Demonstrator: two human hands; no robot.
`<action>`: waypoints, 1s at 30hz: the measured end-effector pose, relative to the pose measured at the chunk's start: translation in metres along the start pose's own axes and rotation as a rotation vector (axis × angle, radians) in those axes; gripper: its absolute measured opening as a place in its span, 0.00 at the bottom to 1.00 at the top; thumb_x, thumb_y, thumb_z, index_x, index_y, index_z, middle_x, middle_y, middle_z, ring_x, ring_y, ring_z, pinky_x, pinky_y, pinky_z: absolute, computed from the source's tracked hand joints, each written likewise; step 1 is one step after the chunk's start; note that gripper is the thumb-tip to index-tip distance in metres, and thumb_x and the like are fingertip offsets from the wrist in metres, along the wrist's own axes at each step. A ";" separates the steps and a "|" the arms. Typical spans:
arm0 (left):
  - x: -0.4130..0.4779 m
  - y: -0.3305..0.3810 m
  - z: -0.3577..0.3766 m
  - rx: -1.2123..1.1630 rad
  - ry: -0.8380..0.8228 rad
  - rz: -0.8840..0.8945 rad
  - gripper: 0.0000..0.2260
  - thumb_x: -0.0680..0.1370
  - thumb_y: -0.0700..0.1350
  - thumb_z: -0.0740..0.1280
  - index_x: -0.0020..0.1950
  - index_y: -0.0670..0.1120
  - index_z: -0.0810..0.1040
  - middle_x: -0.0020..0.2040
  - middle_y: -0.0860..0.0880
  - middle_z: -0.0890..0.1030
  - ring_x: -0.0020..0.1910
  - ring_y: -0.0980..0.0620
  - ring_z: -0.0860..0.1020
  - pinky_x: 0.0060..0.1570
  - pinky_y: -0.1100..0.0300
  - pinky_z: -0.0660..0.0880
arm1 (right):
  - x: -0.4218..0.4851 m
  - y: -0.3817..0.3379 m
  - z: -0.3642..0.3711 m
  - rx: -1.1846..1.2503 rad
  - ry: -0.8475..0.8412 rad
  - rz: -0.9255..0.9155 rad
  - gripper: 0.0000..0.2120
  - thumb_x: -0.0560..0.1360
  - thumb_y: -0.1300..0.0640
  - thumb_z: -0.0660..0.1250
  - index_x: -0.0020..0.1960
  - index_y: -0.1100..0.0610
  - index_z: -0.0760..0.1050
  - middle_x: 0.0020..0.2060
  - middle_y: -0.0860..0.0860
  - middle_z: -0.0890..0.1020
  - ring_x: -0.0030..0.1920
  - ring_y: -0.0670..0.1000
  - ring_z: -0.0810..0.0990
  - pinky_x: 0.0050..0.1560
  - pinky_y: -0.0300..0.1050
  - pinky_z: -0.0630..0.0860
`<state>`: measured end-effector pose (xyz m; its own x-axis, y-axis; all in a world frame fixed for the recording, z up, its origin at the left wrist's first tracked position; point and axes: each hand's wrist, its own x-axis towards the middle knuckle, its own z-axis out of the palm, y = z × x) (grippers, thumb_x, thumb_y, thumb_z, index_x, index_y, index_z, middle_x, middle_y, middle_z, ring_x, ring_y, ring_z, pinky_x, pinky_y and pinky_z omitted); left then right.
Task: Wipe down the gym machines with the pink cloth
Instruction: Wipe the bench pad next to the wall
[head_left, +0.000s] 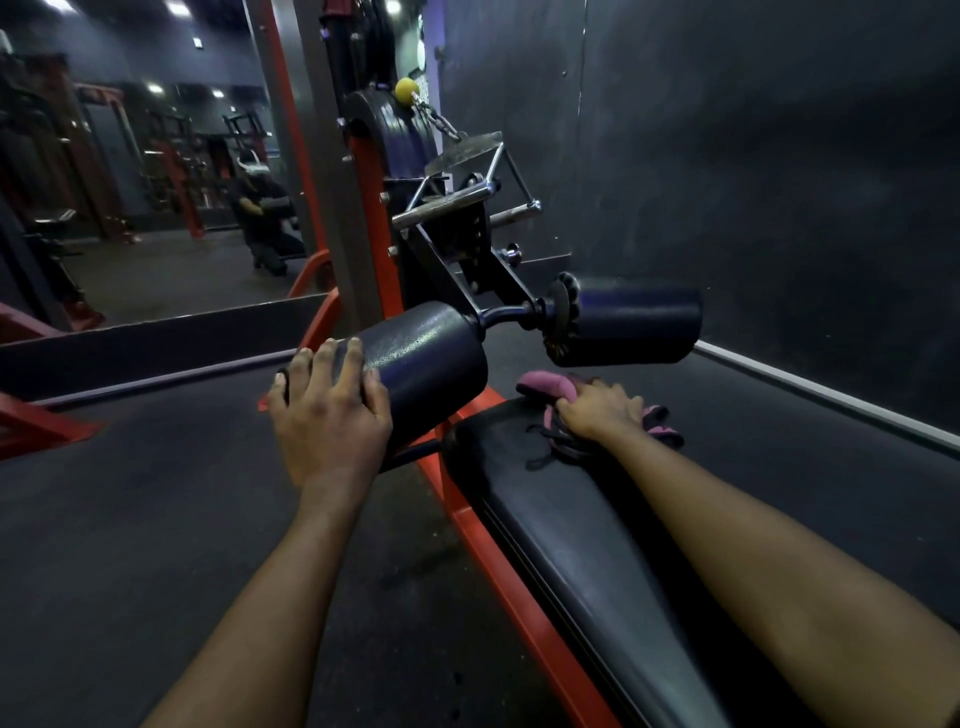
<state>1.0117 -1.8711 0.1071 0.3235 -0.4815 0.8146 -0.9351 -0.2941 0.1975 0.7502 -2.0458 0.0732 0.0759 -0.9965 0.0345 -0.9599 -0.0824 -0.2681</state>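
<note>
Black vinyl bench pad (571, 519) runs fwd between the person's arms; at its far end the right hand (597, 410) grips the crumpled pink cloth (540, 387), pressed down to scrub. The left hand (327, 410) wraps the black foam roller pad (426, 364), prob. to brace. Beyond, a chrome V-handle (462, 187) hangs idle.

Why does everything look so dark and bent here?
Head view: the wide-angle lens bows straight edges near the borders; few small ceiling lights leave the room dim; soft glare sits on the roller pad and bench seat; the pink cloth shows clearly.
</note>
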 end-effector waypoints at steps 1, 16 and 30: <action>0.000 0.001 -0.001 -0.004 -0.003 -0.003 0.20 0.83 0.52 0.57 0.72 0.47 0.75 0.70 0.45 0.75 0.71 0.43 0.69 0.69 0.41 0.65 | -0.008 0.008 -0.001 -0.003 0.015 -0.001 0.26 0.79 0.41 0.55 0.76 0.44 0.68 0.72 0.56 0.72 0.71 0.62 0.68 0.68 0.61 0.63; -0.002 0.001 -0.009 -0.042 -0.030 0.003 0.20 0.83 0.52 0.57 0.73 0.48 0.74 0.71 0.46 0.75 0.72 0.43 0.68 0.70 0.41 0.64 | -0.114 0.083 -0.017 -0.081 -0.004 0.073 0.26 0.80 0.37 0.50 0.78 0.36 0.59 0.78 0.50 0.65 0.73 0.61 0.67 0.68 0.65 0.63; 0.001 -0.004 0.007 -0.004 -0.001 0.029 0.20 0.83 0.52 0.58 0.71 0.47 0.75 0.69 0.45 0.76 0.69 0.42 0.70 0.66 0.41 0.66 | -0.017 -0.030 0.003 -0.025 -0.060 -0.258 0.25 0.82 0.44 0.56 0.78 0.42 0.63 0.79 0.46 0.64 0.74 0.60 0.68 0.71 0.59 0.65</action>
<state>1.0172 -1.8758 0.1036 0.2969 -0.4905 0.8193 -0.9445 -0.2771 0.1763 0.7783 -2.0269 0.0780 0.3343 -0.9416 0.0409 -0.9129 -0.3343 -0.2341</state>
